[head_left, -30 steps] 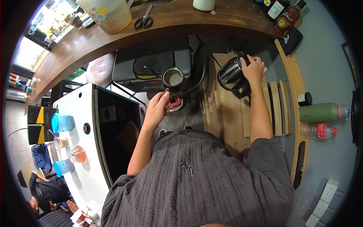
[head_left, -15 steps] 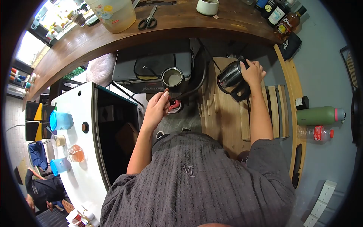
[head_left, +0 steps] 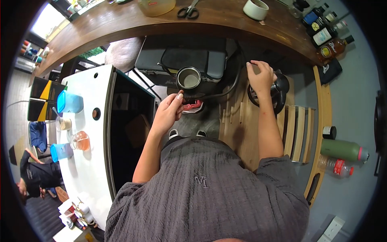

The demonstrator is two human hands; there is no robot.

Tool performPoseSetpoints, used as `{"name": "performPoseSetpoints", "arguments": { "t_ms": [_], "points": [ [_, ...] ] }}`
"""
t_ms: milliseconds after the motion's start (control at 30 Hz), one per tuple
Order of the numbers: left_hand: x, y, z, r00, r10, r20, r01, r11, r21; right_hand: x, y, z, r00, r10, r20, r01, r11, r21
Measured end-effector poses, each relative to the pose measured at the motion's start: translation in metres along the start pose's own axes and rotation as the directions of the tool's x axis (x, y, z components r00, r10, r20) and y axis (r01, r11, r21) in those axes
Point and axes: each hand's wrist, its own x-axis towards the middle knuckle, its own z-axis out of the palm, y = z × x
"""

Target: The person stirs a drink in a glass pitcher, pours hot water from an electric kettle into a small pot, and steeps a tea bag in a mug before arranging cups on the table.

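Note:
My left hand [head_left: 168, 111] is closed round the dark handle of a small metal pot [head_left: 188, 78], whose round open mouth faces up. To the right, my right hand [head_left: 262, 78] is raised with its fingers apart and holds nothing. Just beside and partly behind it, a dark, shiny kettle [head_left: 278, 91] stands on the wooden slatted surface [head_left: 246, 139]. A black hose or cable curves between the pot and my right hand.
Scissors [head_left: 188, 12], a white cup [head_left: 255, 9] and bottles [head_left: 331, 50] stand along the wooden counter [head_left: 133, 30]. Blue containers [head_left: 70, 101] sit on the white top [head_left: 89, 121] at left. Another person [head_left: 40, 174] is at far left. A green bottle [head_left: 341, 149] is at right.
My right hand has let go of the kettle and moved up and left off it. My left hand still holds the pot. The view has shifted, with the counter items now farther right.

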Motion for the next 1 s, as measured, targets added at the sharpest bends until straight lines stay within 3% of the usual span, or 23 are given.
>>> {"name": "performPoseSetpoints", "arguments": {
  "t_ms": [367,667,933,1000],
  "points": [
    [-0.049,0.003,-0.065,0.966,0.070,-0.248,-0.091,0.993,-0.075,0.001,-0.099,0.084,0.968,-0.191,0.163,0.144,0.954,0.263],
    [-0.111,0.014,-0.171,0.913,0.131,-0.386,-0.147,0.989,-0.012,-0.039,-0.252,0.154,0.862,-0.382,0.333,0.206,0.865,0.457],
    [-0.165,0.014,-0.256,0.875,0.117,-0.469,-0.156,0.987,-0.045,-0.105,-0.397,0.199,0.586,-0.673,0.451,0.271,0.687,0.674],
    [-0.176,0.015,-0.268,0.861,0.109,-0.498,-0.152,0.987,-0.048,-0.125,-0.422,0.211,0.537,-0.737,0.409,0.284,0.615,0.735]
  ]
}}
